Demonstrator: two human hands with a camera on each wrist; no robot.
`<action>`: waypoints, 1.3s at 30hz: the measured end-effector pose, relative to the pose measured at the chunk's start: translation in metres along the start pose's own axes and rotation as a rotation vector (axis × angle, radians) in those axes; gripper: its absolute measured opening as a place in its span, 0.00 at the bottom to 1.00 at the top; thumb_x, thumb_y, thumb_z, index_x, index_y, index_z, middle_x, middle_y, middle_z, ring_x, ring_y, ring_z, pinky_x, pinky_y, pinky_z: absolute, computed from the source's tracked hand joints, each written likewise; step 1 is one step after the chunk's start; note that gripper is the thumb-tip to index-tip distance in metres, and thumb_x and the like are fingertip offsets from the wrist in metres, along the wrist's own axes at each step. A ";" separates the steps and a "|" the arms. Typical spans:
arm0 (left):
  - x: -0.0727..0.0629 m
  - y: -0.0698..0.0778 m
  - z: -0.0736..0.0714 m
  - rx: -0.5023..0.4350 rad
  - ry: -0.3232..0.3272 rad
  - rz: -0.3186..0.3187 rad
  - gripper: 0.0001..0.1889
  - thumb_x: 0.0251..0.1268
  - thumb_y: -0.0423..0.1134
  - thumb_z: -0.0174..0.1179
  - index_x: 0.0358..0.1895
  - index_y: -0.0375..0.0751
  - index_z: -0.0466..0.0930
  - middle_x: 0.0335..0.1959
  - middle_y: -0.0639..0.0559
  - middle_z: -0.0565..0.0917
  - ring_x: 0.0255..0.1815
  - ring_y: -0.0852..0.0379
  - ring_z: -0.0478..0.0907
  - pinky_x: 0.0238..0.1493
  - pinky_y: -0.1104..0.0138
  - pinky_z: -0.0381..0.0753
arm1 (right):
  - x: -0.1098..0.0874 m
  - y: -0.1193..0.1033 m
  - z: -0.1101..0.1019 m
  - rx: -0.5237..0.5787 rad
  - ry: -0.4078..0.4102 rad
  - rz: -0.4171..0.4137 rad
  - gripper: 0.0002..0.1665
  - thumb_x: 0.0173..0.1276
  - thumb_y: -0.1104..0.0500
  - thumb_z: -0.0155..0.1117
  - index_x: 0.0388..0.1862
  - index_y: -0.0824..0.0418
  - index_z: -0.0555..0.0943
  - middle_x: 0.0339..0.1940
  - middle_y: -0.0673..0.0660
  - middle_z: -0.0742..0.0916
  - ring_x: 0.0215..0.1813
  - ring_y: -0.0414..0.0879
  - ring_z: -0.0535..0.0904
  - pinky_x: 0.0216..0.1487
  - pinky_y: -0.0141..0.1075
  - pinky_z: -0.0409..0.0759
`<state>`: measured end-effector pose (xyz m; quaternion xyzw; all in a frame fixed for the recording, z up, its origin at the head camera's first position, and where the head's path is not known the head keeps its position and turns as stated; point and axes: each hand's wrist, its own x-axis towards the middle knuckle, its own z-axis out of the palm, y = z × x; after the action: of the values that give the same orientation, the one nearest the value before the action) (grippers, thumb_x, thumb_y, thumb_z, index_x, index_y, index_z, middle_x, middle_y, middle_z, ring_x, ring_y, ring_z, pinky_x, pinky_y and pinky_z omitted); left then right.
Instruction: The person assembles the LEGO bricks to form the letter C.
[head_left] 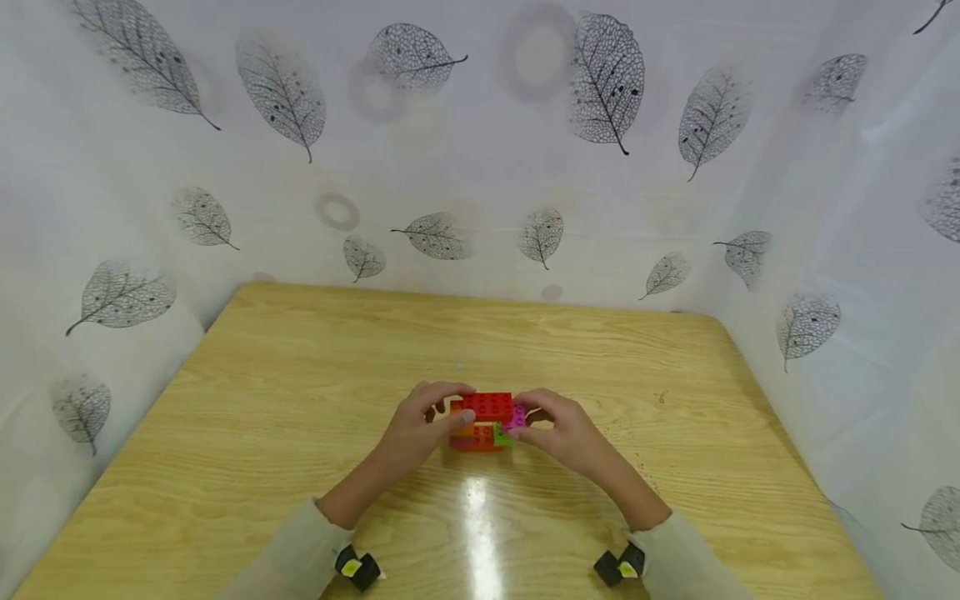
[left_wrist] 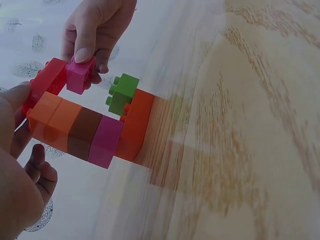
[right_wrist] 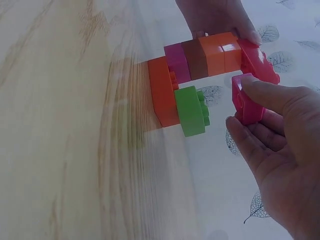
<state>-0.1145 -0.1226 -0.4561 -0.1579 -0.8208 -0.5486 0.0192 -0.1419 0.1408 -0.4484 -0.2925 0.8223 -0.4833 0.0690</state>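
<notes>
A toy brick build stands on the table. Its base is an orange-red brick (head_left: 480,446). From the base's left end rises a column of a magenta brick (left_wrist: 106,141), a brown brick (left_wrist: 82,132) and orange bricks (right_wrist: 220,52), topped by a long red brick (head_left: 489,406). A green brick (right_wrist: 190,111) sits on the base's right end. My left hand (head_left: 420,421) pinches the red brick's left end, at the top of the column. Between thumb and fingers, my right hand (head_left: 562,425) holds a pink brick (right_wrist: 248,98) beside the red brick's right end, above the green one.
The wooden table (head_left: 315,350) carries the build near its middle. A white cloth with leaf prints (head_left: 480,167) hangs behind and along both sides. Dark wrist cameras (head_left: 358,568) are strapped at both sleeves.
</notes>
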 end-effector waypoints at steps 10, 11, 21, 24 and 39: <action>0.000 0.003 -0.002 -0.009 -0.004 -0.001 0.16 0.69 0.48 0.65 0.58 0.59 0.82 0.41 0.59 0.77 0.38 0.54 0.65 0.37 0.66 0.66 | 0.001 0.002 0.004 0.123 0.020 0.084 0.23 0.66 0.58 0.72 0.58 0.63 0.80 0.54 0.61 0.85 0.53 0.53 0.85 0.53 0.37 0.84; 0.000 0.003 -0.002 -0.010 -0.004 -0.001 0.16 0.69 0.48 0.65 0.58 0.59 0.83 0.41 0.59 0.77 0.38 0.54 0.65 0.37 0.66 0.66 | 0.000 0.003 0.004 0.143 0.023 0.100 0.23 0.67 0.58 0.72 0.59 0.62 0.80 0.55 0.61 0.84 0.53 0.54 0.85 0.52 0.36 0.84; 0.000 0.001 -0.001 0.004 -0.007 -0.002 0.15 0.70 0.49 0.64 0.58 0.61 0.82 0.43 0.62 0.79 0.40 0.53 0.66 0.38 0.66 0.68 | -0.004 0.007 0.011 0.244 0.121 0.157 0.23 0.64 0.57 0.74 0.57 0.59 0.81 0.54 0.62 0.85 0.50 0.52 0.88 0.48 0.37 0.85; 0.000 0.001 -0.001 0.005 -0.010 -0.009 0.15 0.70 0.50 0.64 0.58 0.62 0.82 0.44 0.62 0.80 0.41 0.53 0.66 0.39 0.65 0.68 | -0.004 0.009 0.012 0.249 0.131 0.140 0.22 0.64 0.58 0.74 0.56 0.59 0.82 0.54 0.62 0.85 0.51 0.53 0.88 0.48 0.37 0.85; 0.000 0.008 0.000 0.108 0.016 -0.023 0.16 0.67 0.58 0.63 0.55 0.67 0.83 0.51 0.69 0.83 0.43 0.51 0.69 0.40 0.63 0.70 | -0.008 0.012 0.014 0.235 0.158 0.016 0.20 0.65 0.60 0.73 0.56 0.56 0.82 0.54 0.61 0.85 0.49 0.49 0.88 0.48 0.37 0.86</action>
<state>-0.1124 -0.1203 -0.4491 -0.1429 -0.8507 -0.5051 0.0281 -0.1349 0.1387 -0.4670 -0.2371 0.7652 -0.5971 0.0417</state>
